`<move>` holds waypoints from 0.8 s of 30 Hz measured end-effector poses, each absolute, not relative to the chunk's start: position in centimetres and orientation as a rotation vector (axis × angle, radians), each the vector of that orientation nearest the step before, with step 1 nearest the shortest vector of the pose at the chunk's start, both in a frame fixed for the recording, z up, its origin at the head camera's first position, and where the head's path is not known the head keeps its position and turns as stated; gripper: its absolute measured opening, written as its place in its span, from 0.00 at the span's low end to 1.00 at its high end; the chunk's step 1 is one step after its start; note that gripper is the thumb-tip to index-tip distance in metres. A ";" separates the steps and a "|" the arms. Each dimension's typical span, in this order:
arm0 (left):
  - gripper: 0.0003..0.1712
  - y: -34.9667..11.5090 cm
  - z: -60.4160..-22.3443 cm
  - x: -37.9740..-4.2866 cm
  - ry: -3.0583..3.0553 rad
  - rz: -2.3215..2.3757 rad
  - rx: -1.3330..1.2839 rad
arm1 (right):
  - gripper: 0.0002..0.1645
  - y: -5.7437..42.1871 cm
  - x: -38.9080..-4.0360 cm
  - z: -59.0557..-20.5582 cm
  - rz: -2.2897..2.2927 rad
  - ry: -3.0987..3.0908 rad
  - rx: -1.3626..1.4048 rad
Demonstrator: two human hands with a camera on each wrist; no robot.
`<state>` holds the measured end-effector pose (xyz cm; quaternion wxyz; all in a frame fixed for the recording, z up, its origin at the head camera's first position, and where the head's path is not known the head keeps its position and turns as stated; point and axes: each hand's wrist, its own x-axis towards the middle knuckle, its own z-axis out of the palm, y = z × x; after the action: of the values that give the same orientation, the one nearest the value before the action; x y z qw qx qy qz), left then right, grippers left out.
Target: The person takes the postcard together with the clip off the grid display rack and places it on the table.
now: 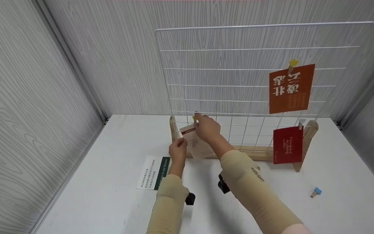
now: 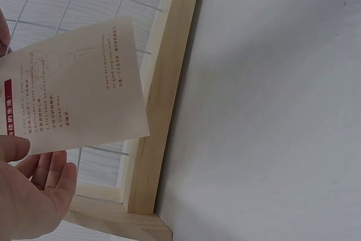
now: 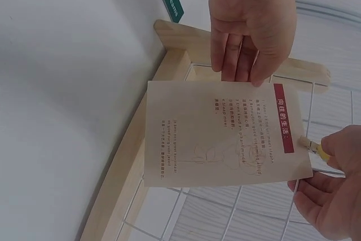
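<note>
A cream card (image 3: 225, 134) with a red title band is held against the lower left of a white wire grid (image 1: 216, 100). My left hand (image 1: 178, 151) pinches the card's edge between thumb and fingers. At the card's top edge, my right hand (image 1: 208, 128) pinches a small wooden clip with a yellow top (image 3: 321, 152); the clip's tip overlaps the card near the red band. In the left wrist view, the left thumb (image 2: 12, 148) lies on the card's face, and only a sliver of the right hand shows.
An orange card (image 1: 291, 89) hangs from a yellow clip at the grid's upper right. Below it, a red card (image 1: 287, 145) hangs from a pale clip. A green-and-white card (image 1: 153, 173) and a blue-topped clip (image 1: 316, 192) lie on the white table. The grid stands in a wooden base (image 1: 258, 154).
</note>
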<state>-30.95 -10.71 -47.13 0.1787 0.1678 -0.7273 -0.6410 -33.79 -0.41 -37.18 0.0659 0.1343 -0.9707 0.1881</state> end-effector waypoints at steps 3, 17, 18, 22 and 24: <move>0.13 -10.8 -47.1 -31.1 -2.061 -1.817 0.485 | 0.22 -0.6 -33.9 -37.2 0.526 -2.927 0.392; 0.11 -10.7 -46.9 -31.5 -2.017 -1.802 0.549 | 0.13 -0.7 -34.1 -37.7 0.740 -2.747 0.296; 0.11 -10.7 -46.8 -31.5 -2.016 -1.794 0.552 | 0.12 -0.7 -34.1 -37.7 0.756 -2.740 0.293; 0.10 -10.6 -46.9 -31.6 -2.023 -1.762 0.558 | 0.10 -0.8 -34.2 -37.8 0.802 -2.715 0.292; 0.09 -10.6 -46.8 -31.6 -2.025 -1.755 0.544 | 0.09 -0.8 -34.2 -37.8 0.808 -2.694 0.296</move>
<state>-31.57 -10.63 -46.81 0.2024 0.1950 -0.7252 -0.6285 -34.17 -0.79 -37.85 0.1559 0.1034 -0.9409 0.2823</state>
